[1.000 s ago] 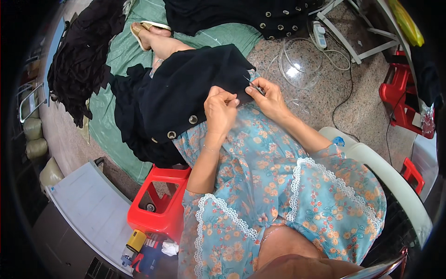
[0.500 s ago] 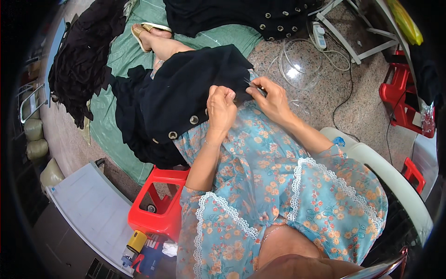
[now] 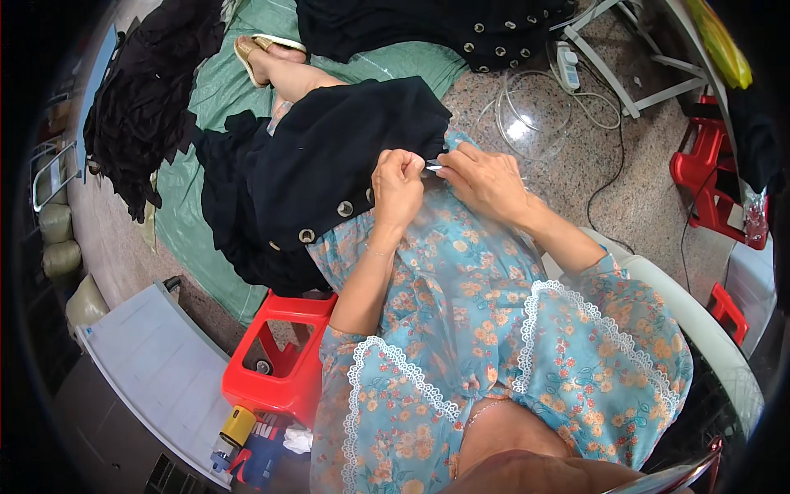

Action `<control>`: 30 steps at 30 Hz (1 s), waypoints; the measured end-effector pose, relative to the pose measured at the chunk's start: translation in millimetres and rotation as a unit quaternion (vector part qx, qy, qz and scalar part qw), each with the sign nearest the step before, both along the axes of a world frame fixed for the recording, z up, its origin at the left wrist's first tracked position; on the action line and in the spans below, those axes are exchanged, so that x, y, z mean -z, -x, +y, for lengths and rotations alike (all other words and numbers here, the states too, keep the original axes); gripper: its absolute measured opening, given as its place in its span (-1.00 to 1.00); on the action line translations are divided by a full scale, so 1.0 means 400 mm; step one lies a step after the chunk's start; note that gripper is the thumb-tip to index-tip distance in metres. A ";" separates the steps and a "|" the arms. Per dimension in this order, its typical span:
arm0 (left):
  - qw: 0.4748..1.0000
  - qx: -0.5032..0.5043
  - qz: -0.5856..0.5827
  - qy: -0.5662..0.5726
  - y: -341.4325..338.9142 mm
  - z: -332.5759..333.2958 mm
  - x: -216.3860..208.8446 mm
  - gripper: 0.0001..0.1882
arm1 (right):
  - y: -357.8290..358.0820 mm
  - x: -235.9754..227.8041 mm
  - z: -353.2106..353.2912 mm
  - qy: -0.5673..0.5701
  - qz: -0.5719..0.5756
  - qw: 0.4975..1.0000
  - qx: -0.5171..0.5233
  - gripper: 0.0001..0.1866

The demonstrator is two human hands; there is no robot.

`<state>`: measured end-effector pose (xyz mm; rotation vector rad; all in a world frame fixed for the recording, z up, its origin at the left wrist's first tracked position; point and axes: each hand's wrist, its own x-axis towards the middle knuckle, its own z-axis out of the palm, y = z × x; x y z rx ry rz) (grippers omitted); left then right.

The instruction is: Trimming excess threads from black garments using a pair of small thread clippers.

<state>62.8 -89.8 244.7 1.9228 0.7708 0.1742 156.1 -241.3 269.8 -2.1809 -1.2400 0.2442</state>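
Note:
A black garment with round metal-rimmed buttons along its edge lies across my lap, over my blue floral dress. At the garment's near right edge my left hand is closed in a pinch on the black cloth. Facing it from the right, my right hand is closed on small thread snips. Their pale metal blades point toward my left fingertips, and the handle is hidden in my palm. A button sits just left of my left wrist.
Black cloth is heaped on a green sheet; another buttoned black garment lies beyond. A red stool and white panel stand at left. Cables and a power strip lie on the floor near more red stools.
My right hand has turned over and come closer to my left. The snips' blades now point left between the two hands. My left hand has shifted slightly right.

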 end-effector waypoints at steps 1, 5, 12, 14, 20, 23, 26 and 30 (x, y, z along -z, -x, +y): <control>1.000 -0.002 -0.001 0.002 0.000 0.001 0.005 -0.95 | -0.001 -0.002 0.001 0.001 0.000 1.000 0.000 -0.82; 1.000 -0.010 0.005 0.009 -0.002 -0.004 0.004 -0.94 | -0.003 -0.013 0.006 0.000 -0.045 0.999 -0.029 -0.83; 1.000 -0.010 -0.011 -0.027 -0.005 -0.016 -0.008 -0.93 | -0.026 -0.020 0.014 0.021 -0.077 0.993 -0.089 -0.83; 1.000 -0.011 -0.011 -0.025 -0.005 -0.019 -0.007 -0.94 | -0.031 -0.023 0.016 0.032 -0.074 0.993 -0.092 -0.83; 0.997 0.006 -0.050 -0.057 -0.016 -0.030 -0.010 -0.94 | -0.041 -0.011 0.019 0.038 -0.090 0.989 -0.107 -0.87; 0.997 0.008 -0.051 -0.054 -0.017 -0.026 -0.015 -0.95 | -0.042 -0.009 0.019 0.019 -0.091 0.990 -0.103 -0.90; 0.995 -0.058 -0.074 0.027 -0.014 -0.005 -0.026 -0.88 | -0.047 0.018 0.017 -0.031 -0.039 0.999 0.017 -0.91; 0.944 -0.206 -0.253 0.043 0.127 0.123 -0.079 -0.82 | -0.117 0.066 -0.021 -0.103 0.152 0.937 0.298 -0.74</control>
